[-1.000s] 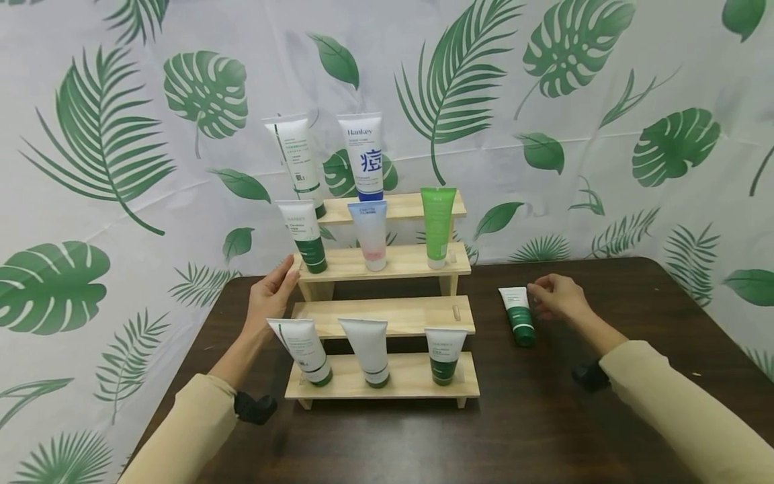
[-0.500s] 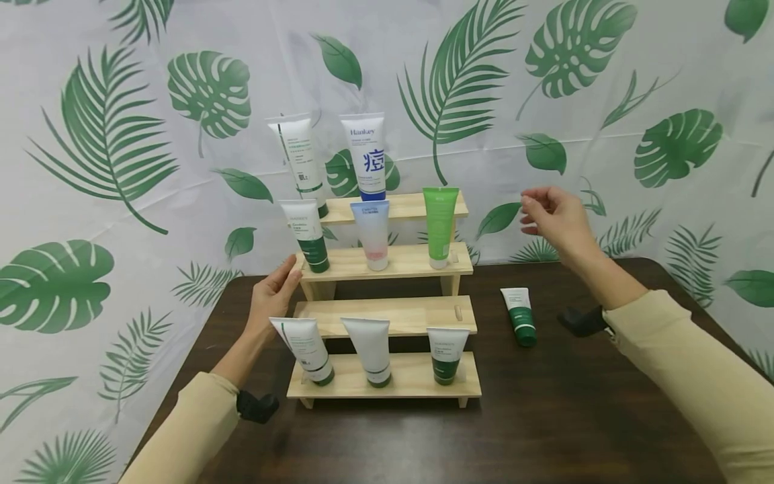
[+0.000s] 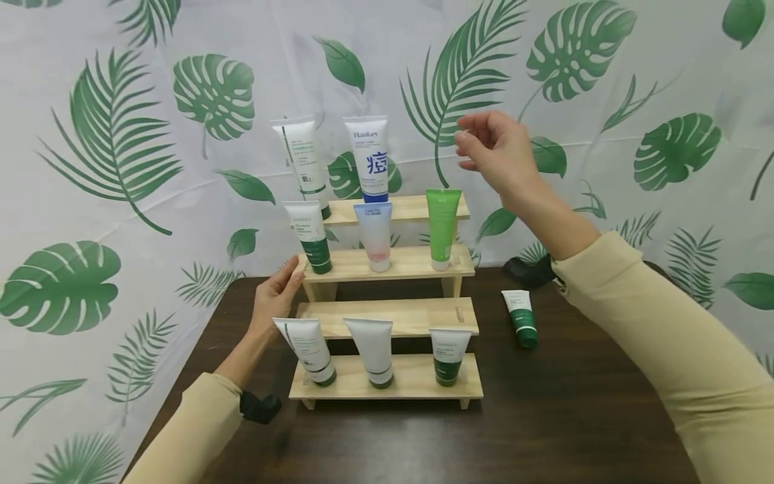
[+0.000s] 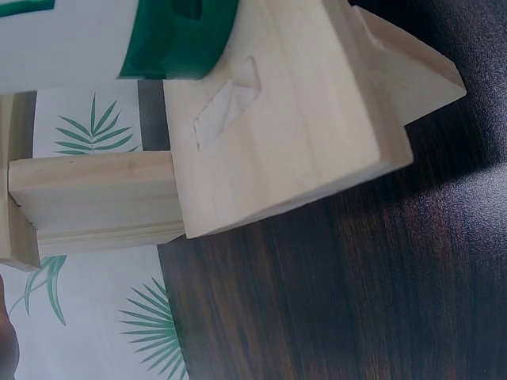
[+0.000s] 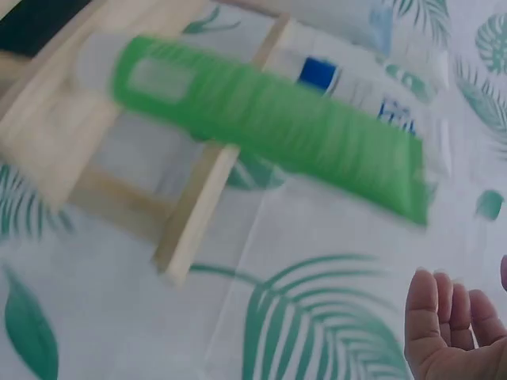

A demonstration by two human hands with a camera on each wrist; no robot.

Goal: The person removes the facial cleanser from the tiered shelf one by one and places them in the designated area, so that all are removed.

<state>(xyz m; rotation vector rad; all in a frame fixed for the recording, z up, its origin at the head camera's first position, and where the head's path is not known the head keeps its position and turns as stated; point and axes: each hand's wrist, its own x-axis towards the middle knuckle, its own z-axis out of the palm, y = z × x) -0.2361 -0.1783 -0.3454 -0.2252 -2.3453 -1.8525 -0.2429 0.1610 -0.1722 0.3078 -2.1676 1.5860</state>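
Note:
My right hand (image 3: 498, 154) hovers in the air with loosely bent fingers and nothing between them, right of and above the bright green tube (image 3: 443, 228). That tube stands cap down on the second shelf from the top of the stepped wooden rack (image 3: 387, 316). Beside the left end of the same shelf is my left hand (image 3: 275, 299), its fairly straight fingers right at the wood. Nearest to it stands a white-and-green tube (image 3: 310, 235). A blue-and-pink tube (image 3: 376, 235) is between the two. In the right wrist view the green tube (image 5: 269, 119) looks blurred, apart from the fingers.
On the top shelf stand a white tube (image 3: 302, 158) and a Hankey tube (image 3: 370, 158). Three tubes, including a plain white one (image 3: 371, 349), line the bottom shelf. Another white-and-green tube (image 3: 520, 319) lies on the dark table (image 3: 544, 417). A leaf-patterned cloth (image 3: 242, 40) hangs behind.
My right hand has risen from beside the lying tube and moved left over toward the rack's top shelf. The left hand stays by the rack, and the tubes keep their places.

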